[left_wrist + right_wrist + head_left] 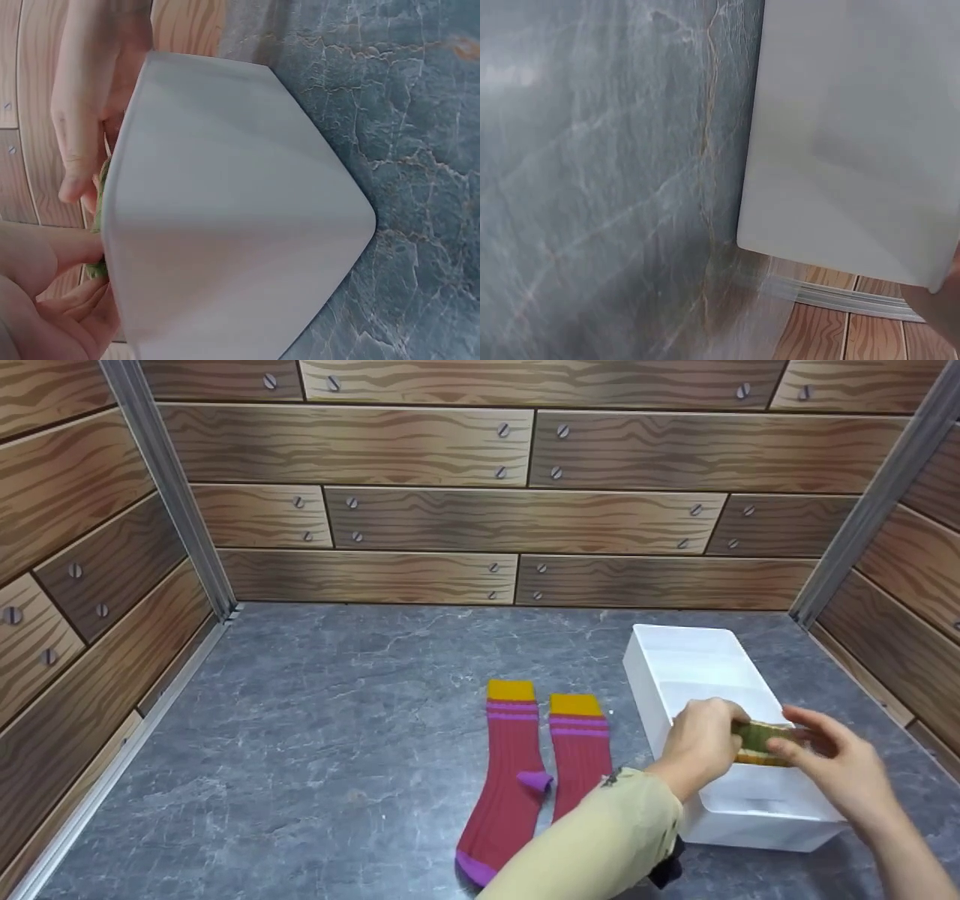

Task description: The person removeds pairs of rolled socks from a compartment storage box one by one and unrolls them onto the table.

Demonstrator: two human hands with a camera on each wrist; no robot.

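Over the white divided box [757,825], both hands hold a folded green sock [756,737] with a mustard band and a pale edge. My left hand [703,741] pinches its left end. At the other end, my right hand [847,772] has it between thumb and fingers. In the left wrist view a strip of the green sock [98,268] shows past the box rim between the hands; the box wall hides the rest. The right wrist view shows mostly the outer wall of the box [840,165], with a sliver of hand at the right edge.
Two crimson socks with mustard cuffs and purple stripes, one left [510,802] and one right [581,765], lie flat left of the box. My left sleeve [600,840] covers part of the right one. Wood-patterned walls [420,517] enclose the grey marbled table [300,750].
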